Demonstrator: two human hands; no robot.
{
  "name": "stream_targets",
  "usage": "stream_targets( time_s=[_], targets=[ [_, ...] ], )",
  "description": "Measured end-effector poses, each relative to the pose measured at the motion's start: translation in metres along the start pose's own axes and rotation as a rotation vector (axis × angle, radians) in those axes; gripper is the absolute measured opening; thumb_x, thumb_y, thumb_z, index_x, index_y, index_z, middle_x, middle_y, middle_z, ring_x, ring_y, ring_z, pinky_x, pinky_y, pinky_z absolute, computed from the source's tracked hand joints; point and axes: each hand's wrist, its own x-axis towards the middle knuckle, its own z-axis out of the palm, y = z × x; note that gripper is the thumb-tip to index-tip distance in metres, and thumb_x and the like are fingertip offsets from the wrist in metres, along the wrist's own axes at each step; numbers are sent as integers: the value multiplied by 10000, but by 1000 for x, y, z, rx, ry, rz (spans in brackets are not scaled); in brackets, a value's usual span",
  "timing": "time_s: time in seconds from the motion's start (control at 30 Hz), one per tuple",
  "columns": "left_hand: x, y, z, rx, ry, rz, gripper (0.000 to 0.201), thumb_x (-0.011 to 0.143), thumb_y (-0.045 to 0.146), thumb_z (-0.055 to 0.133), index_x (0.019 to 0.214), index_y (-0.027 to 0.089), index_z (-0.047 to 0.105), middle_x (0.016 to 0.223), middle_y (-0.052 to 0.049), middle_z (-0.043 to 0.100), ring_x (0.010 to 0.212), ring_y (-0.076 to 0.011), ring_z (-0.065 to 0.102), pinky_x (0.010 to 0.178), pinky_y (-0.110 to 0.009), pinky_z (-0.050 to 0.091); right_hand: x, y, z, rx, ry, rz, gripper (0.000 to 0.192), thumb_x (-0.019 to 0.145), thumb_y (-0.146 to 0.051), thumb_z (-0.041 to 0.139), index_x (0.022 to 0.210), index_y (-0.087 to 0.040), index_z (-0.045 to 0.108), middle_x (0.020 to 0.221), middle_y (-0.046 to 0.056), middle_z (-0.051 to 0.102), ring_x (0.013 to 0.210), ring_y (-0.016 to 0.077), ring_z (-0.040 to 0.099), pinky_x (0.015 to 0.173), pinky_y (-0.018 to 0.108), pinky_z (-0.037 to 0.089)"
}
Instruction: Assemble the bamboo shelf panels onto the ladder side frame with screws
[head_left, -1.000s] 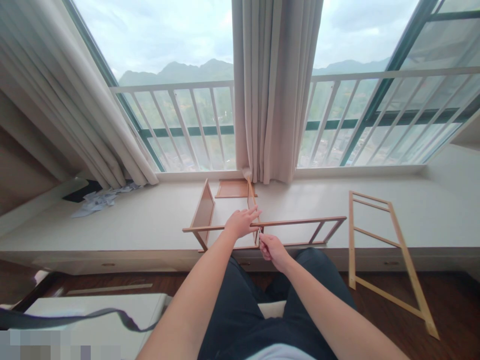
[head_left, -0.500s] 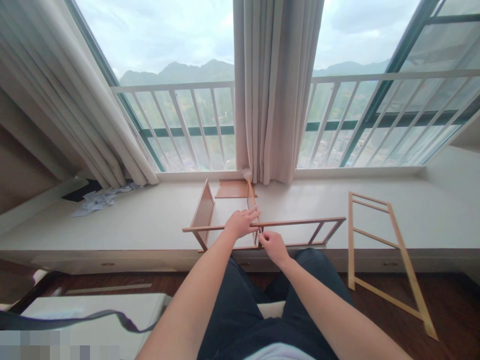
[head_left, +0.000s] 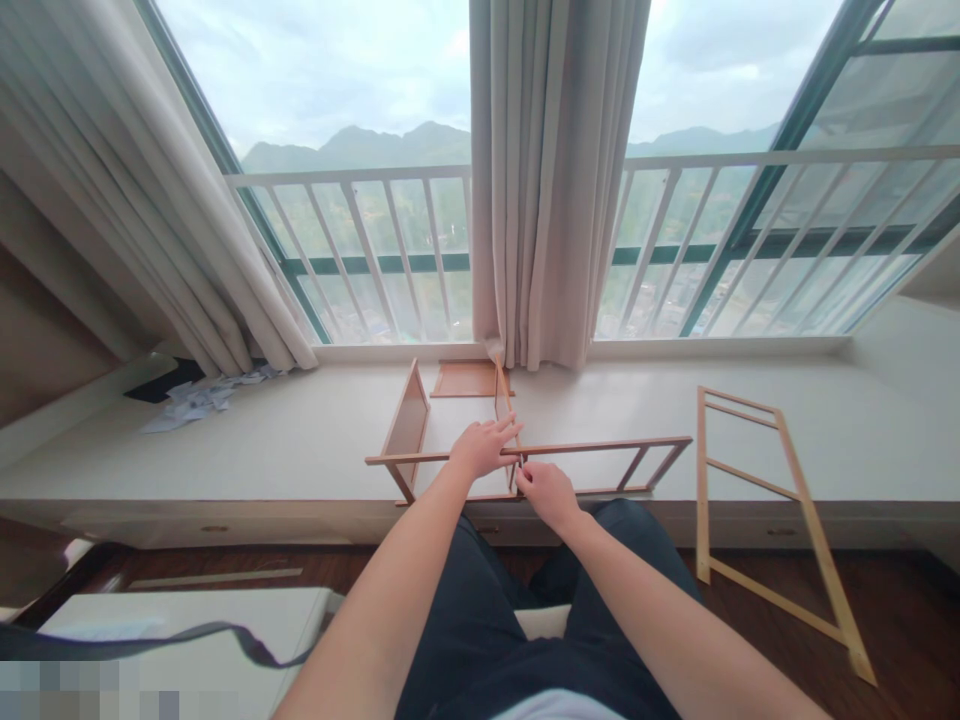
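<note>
A brown wooden frame lies along the front edge of the white ledge, with an upright end panel at its left. A crosswise panel meets it in the middle. My left hand grips the frame at this joint, its fingers spread over the rail and the crosswise panel. Just to the right, my right hand is closed in a pinch against the joint. A small, light, shiny bit shows at its fingertips, too small to name. The fingers' undersides are hidden.
Another brown panel lies flat behind the frame. A lighter wooden frame leans on the ledge at the right, its feet on the floor. Paper scraps lie at the left. A white table stands lower left.
My right hand has shifted very slightly at the joint. The left hand and the frame hold the same position.
</note>
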Motion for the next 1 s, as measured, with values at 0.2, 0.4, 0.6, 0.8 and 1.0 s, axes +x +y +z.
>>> stream_targets(
  time_s=[0.2, 0.4, 0.6, 0.8, 1.0],
  targets=[
    [1, -2, 5, 2, 12, -3, 639, 945, 540, 599, 1524, 309, 459, 1644, -56, 391, 1258, -284, 616, 968, -414, 521, 1, -4, -5, -109, -51, 0, 347, 994, -305, 504, 752, -214, 736, 775, 63, 730, 704, 174, 606, 606, 289, 241],
    [1, -3, 7, -4, 14, -1, 652, 941, 551, 603, 1530, 313, 453, 1638, -71, 399, 1254, -288, 622, 961, -410, 519, 2, -9, -15, -195, -97, 8, 349, 994, -328, 493, 823, -229, 780, 847, 88, 760, 758, 208, 660, 669, 285, 336],
    [0, -2, 6, 1, 15, -1, 658, 938, 551, 611, 1527, 303, 456, 1644, -59, 389, 1250, -284, 626, 964, -411, 523, 3, -13, -19, -207, -112, 6, 336, 986, -306, 501, 809, -219, 773, 860, 99, 763, 763, 213, 674, 665, 288, 346],
    [1, -3, 7, 0, 16, 2, 660, 934, 552, 620, 1526, 312, 456, 1640, -61, 397, 1252, -284, 627, 959, -408, 524, 3, -10, -14, -142, -107, 17, 366, 1006, -311, 475, 790, -207, 751, 821, 93, 741, 740, 203, 646, 634, 286, 304],
    [1, -4, 8, 1, 20, 2, 644, 945, 556, 600, 1525, 316, 457, 1644, -53, 389, 1263, -274, 620, 967, -395, 521, 4, -3, -7, -7, -101, 15, 359, 1001, -288, 479, 721, -199, 686, 747, 63, 686, 688, 175, 559, 606, 292, 228]
  ],
)
